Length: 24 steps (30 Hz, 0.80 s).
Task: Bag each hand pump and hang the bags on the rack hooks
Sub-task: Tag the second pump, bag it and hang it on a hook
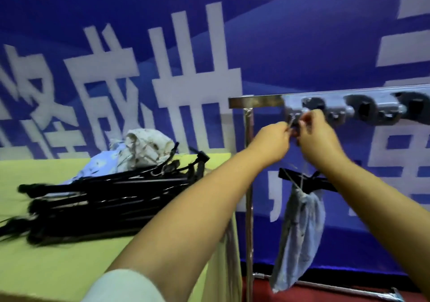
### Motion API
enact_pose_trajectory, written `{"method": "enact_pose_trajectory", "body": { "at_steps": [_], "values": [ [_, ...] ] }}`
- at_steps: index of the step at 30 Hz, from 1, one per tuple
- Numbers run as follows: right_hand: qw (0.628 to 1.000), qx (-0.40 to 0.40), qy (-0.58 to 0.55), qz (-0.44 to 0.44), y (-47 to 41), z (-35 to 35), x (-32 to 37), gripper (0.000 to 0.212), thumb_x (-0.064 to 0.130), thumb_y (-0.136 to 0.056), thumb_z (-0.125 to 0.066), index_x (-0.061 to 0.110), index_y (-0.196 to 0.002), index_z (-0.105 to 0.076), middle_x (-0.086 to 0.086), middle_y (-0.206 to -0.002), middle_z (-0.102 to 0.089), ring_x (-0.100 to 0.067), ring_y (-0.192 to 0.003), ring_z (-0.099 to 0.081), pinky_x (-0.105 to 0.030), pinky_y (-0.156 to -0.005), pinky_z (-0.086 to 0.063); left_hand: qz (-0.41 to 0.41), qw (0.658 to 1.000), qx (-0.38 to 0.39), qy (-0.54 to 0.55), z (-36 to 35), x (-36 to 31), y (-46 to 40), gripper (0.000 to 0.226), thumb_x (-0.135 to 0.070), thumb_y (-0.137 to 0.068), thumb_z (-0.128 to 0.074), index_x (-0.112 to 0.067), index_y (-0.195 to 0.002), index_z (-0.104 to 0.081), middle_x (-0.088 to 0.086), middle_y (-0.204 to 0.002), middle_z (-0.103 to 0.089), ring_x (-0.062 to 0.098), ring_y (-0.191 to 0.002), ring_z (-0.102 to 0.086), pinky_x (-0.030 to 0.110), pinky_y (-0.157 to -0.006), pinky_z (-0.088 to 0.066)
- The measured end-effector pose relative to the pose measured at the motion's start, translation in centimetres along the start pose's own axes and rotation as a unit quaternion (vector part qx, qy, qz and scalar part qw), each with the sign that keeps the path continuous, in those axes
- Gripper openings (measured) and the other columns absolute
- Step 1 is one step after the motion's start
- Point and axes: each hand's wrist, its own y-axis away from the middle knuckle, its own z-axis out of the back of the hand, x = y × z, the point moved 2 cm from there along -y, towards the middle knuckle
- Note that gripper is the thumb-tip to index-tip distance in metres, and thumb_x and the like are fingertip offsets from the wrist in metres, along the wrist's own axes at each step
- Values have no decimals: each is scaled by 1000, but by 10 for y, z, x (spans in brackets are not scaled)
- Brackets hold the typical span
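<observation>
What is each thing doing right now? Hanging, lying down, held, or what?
Left hand: pinching the bag's string at the hook.
Right hand: pinching the string too.
Blue bag: hanging below the hands, pump handle sticking out the top.
Rack hook strip: no bags hanging on the hooks in view.
Black hand pumps: piled lying down on the table, unbagged.
Cloth bags: heaped behind the pumps.

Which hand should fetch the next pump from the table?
Left. The left hand is on the side of the pumps piled on the table; the right hand pinches the bag string by the hook.
</observation>
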Motion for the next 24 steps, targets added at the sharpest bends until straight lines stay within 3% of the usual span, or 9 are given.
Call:
{"method": "enact_pose_trajectory", "body": {
  "at_steps": [4, 7, 10, 13, 14, 16, 19, 21, 24],
  "values": [
    [1000, 4, 13, -6, 15, -8, 2, 24, 8, -94, -46, 4, -117, -42, -31, -110, -60, -47, -97, -56, -44, -74, -40, 0, 997, 59, -42, 17, 7, 26, 35, -25, -101, -40, 2, -114, -58, 23, -119, -58, 36, -110, -53, 35, -81, -38],
    [999, 10, -28, -27, 24, -11, 7, 27, 10, -96, -45, 6, -122, -41, -26, -115, -60, -43, -102, -55, -40, -73, -36, 1, 993, 86, -79, 48, 29, 71, 43, -31, -99, -44, -5, -133, -48, 15, -134, -50, 29, -121, -49, 33, -96, -39],
    [1000, -22, -10, -18, 39, -11, 14, 36, 6, -93, -48, 2, -128, -41, -28, -126, -49, -40, -113, -47, -39, -86, -37, 21, 996, 32, -85, 90, 67, 128, 38, -28, -98, -46, -15, -134, -48, 4, -135, -50, 18, -122, -47, 28, -99, -36],
    [986, -102, 12, 127, 73, -17, 37, 35, -1, -88, -52, -2, -122, -45, -29, -123, -41, -36, -113, -39, -35, -93, -33, 111, 991, -63, -47, 134, 116, 179, 30, -22, -98, -46, -18, -127, -55, -2, -128, -55, 12, -117, -51, 25, -98, -37],
    [983, -84, 8, 162, 82, -28, 47, 31, 2, -88, -54, 0, -118, -48, -24, -117, -44, -33, -108, -42, -37, -91, -36, 152, 983, -96, -36, 145, 137, 194, 29, -20, -97, -47, -17, -124, -56, -1, -127, -56, 12, -116, -52, 25, -97, -38],
    [988, 38, 3, 148, 89, -56, 66, 26, 15, -91, -55, 5, -114, -53, -10, -107, -47, -24, -97, -49, -38, -84, -43, 231, 963, -132, -46, 153, 179, 216, 29, -14, -95, -48, -14, -122, -58, 2, -126, -58, 16, -117, -53, 26, -98, -39],
    [966, 258, 5, -25, 85, -109, 87, 36, 34, -93, -52, 3, -111, -57, -13, -98, -60, -24, -84, -56, -37, -76, -49, 293, 945, -108, -96, 140, 223, 239, 35, -10, -93, -48, -13, -128, -56, 4, -134, -55, 21, -123, -51, 27, -102, -36],
    [948, 311, 2, -73, 81, -136, 91, 40, 35, -94, -52, -3, -100, -60, -17, -82, -61, -23, -69, -54, -36, -70, -49, 294, 944, -98, -116, 133, 237, 244, 37, -12, -94, -48, -13, -131, -53, 4, -136, -52, 21, -125, -49, 28, -104, -36],
    [937, 331, 22, -104, 75, -166, 89, 33, 36, -95, -50, 7, -80, -53, -6, -66, -48, -17, -58, -47, -27, -52, -39, 277, 951, -74, -120, 130, 248, 240, 38, -25, -96, -50, -16, -133, -52, 3, -137, -52, 21, -125, -49, 32, -105, -37]
  ]
}}
